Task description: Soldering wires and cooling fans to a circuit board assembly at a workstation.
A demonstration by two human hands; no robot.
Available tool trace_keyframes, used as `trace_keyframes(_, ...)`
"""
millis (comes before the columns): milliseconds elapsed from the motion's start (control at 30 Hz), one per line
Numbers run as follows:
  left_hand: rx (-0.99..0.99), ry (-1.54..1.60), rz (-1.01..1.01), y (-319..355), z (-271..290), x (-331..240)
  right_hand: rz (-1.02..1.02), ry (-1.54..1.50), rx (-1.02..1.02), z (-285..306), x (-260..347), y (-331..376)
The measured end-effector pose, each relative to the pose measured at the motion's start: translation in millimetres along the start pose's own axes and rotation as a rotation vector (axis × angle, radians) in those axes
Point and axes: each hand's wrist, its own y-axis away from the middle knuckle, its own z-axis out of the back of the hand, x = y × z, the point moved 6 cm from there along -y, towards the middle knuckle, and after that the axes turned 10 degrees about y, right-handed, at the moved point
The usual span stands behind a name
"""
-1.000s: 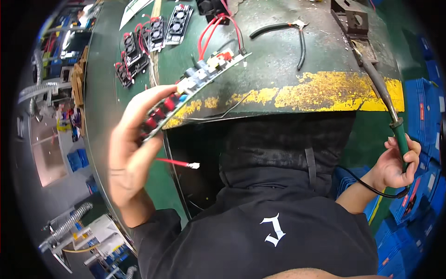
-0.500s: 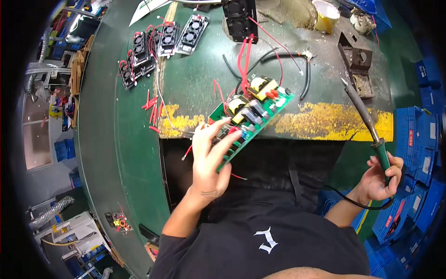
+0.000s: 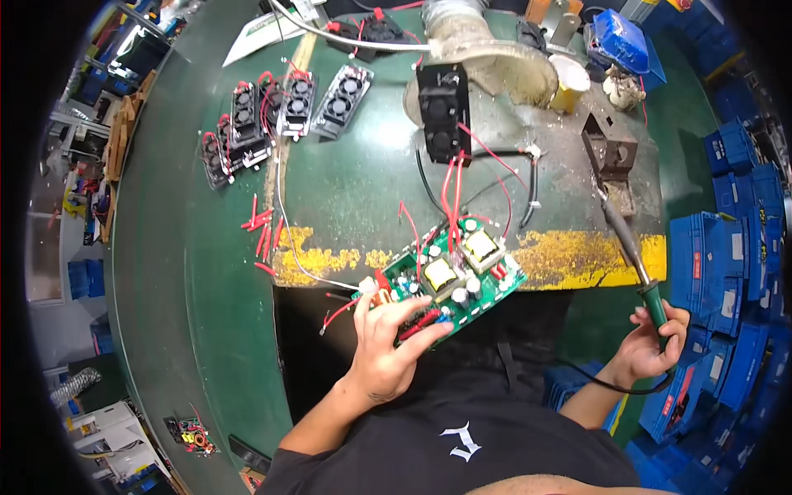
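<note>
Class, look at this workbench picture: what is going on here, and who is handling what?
A person sits at a green bench. The left hand holds a green circuit board with red wires at the bench's front edge. The right hand grips a soldering iron by its green handle, its tip held away from the board. Small fan units lie in a row further back.

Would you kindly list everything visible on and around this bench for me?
Circuit board: one, green, bench front edge, under the left hand.
Soldering iron: one, green handle, in the right hand.
Fan modules: several, black with red wires, far left.
Black fan unit: one, centre back.
Red wire offcuts: several, left of the board.
Iron stand: one, dark, right.
Crates: several, blue, right.
Workbench: green, worn yellow edge.
Left hand: on the board.
Right hand: around the iron's handle.
</note>
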Motion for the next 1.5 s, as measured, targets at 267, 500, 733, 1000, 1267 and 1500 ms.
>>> trace_keyframes(267,0.106,0.169,0.164,-41.5,37.4,-3.9,0.023,-0.012,0.121,-30.1,-1.4,-9.0)
trace_keyframes(500,0.263,0.1,0.211,-38.2,32.4,2.7,0.001,-0.051,0.064,-28.1,-4.6,-10.4)
trace_keyframes(733,0.069,-0.169,0.041,-13.6,-27.8,-9.8,-0.057,-0.091,0.086,-17.8,-18.5,-9.1)
trace_keyframes(1000,0.227,-0.104,0.012,-36.1,29.6,41.0,-0.057,-0.09,0.102,-9.5,-22.1,-11.4)
trace_keyframes(1267,0.428,-0.359,0.07,-90.0,50.1,60.0,-0.064,-0.117,0.05,6.5,-26.1,-1.6)
trace_keyframes(1500,0.128,-0.164,-0.049,-123.9,-27.8,-9.3,-0.057,-0.075,-0.027,29.7,-28.2,5.1)
